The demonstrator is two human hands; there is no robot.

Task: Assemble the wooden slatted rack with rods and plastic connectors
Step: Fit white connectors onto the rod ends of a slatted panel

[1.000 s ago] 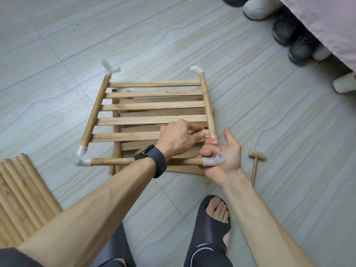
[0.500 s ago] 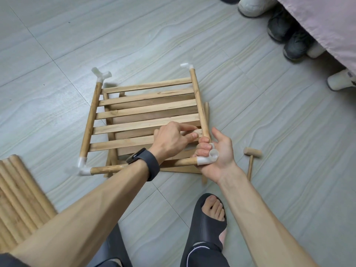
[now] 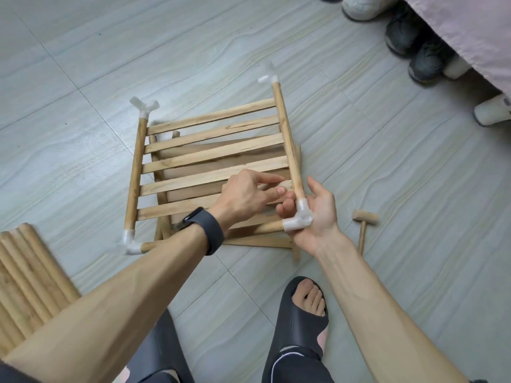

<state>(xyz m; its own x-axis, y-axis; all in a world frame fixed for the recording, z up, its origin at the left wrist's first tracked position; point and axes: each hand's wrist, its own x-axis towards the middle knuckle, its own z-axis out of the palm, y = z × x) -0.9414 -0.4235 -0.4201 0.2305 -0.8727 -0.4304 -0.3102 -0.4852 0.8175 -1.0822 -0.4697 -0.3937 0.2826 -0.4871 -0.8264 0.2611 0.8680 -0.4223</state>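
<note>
Floor [image 3: 387,175]: pale grey tile with a wood-grain streak and thin grout lines, running through the whole view.

Nearest: a dark slipper [image 3: 290,330] on a foot, toes showing, flat on the floor. To the left, a bundle of round rods [image 3: 25,280] lies side by side on the floor.

Left hand [image 3: 246,197], with a dark watch [image 3: 201,228] at the wrist: it reaches across the rack, forefinger and thumb stretched toward a slat end beside the right rod. Whether they pinch it cannot be told.

Right hand [image 3: 318,214]: palm up, thumb out, fingers curled up around the corner connector [image 3: 300,221], clamped on it from beneath.

Rack [image 3: 215,158]: at mid-floor, the near edge lifted in the hands. Five flat slats run between two round side rods. A front rod joins the held connector to another white connector [image 3: 130,244] at the near left. Each far rod end carries a connector with open sockets. A second slatted panel [image 3: 262,240] lies flat under it.

Small wooden mallet [image 3: 361,236]: on the floor just right of the right hand.

Farthest: dark shoes [image 3: 425,62] and pale slippers [image 3: 492,111] under the edge of a pinkish bed cover [image 3: 470,29].
</note>
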